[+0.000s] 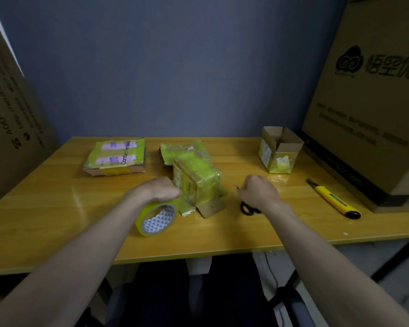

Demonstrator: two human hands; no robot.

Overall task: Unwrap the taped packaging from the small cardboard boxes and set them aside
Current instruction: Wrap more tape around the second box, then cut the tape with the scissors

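A small cardboard box point(196, 182) wrapped in yellow-green tape stands at the table's middle, with a bare cardboard flap point(211, 207) splayed at its near base. My left hand point(158, 190) holds the box's lower left side with curled fingers, its wrist lying over a yellow tape roll point(158, 220). To the right of the box, my right hand point(257, 192) is closed in a fist around black scissors point(247, 208), whose handles show under the wrist. A flat taped box point(116, 159) lies at the back left. An opened box point(279, 152) stands at the back right.
A crumpled taped packet point(182, 151) lies just behind the middle box. A yellow utility knife point(333, 200) rests near the right edge of the wooden table point(57, 208). Large cartons flank the table on the right point(376, 102) and the left point(7, 114).
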